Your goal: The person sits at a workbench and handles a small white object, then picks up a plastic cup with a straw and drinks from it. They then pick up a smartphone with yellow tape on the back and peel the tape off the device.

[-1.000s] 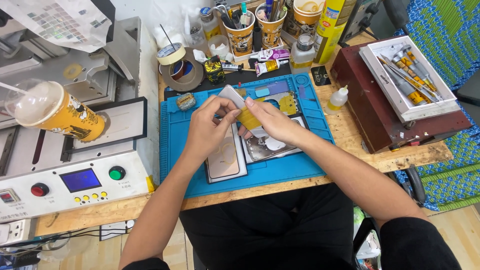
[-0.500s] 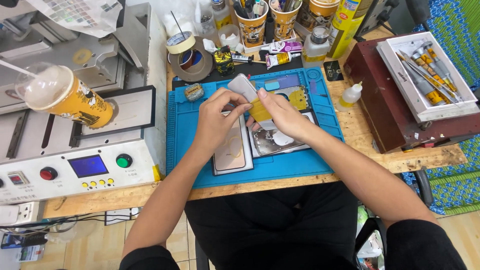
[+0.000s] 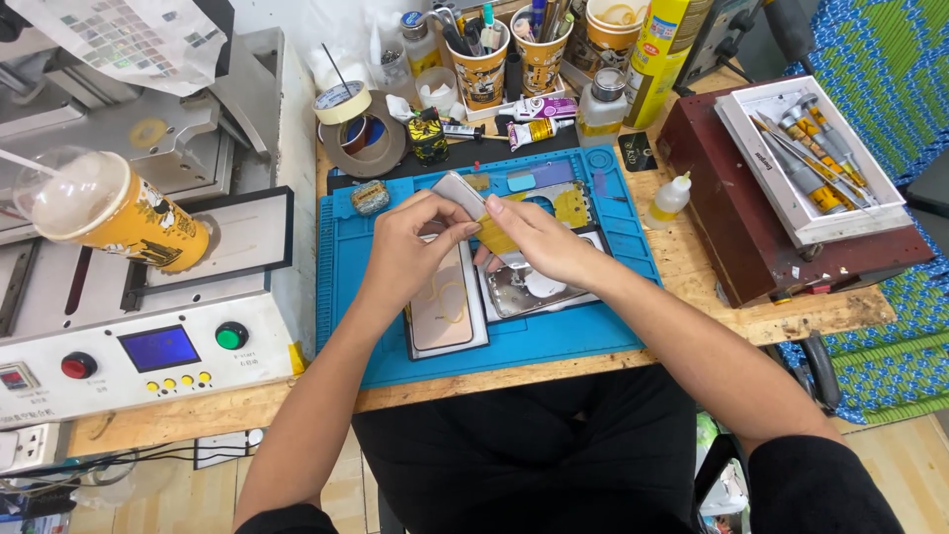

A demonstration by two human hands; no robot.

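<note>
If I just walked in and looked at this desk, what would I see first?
Probably the bright blue mat in the middle, where the left hand and right hand meet over a small grey and yellow piece, above a flat phone panel. Next, the orange drink cup lying on the big white machine at the left, and the paper cups full of tools at the back.

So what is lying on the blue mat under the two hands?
On the blue mat a phone panel lies flat below the left hand, and an opened phone body lies beside it. The right hand covers that body's upper part.
</note>
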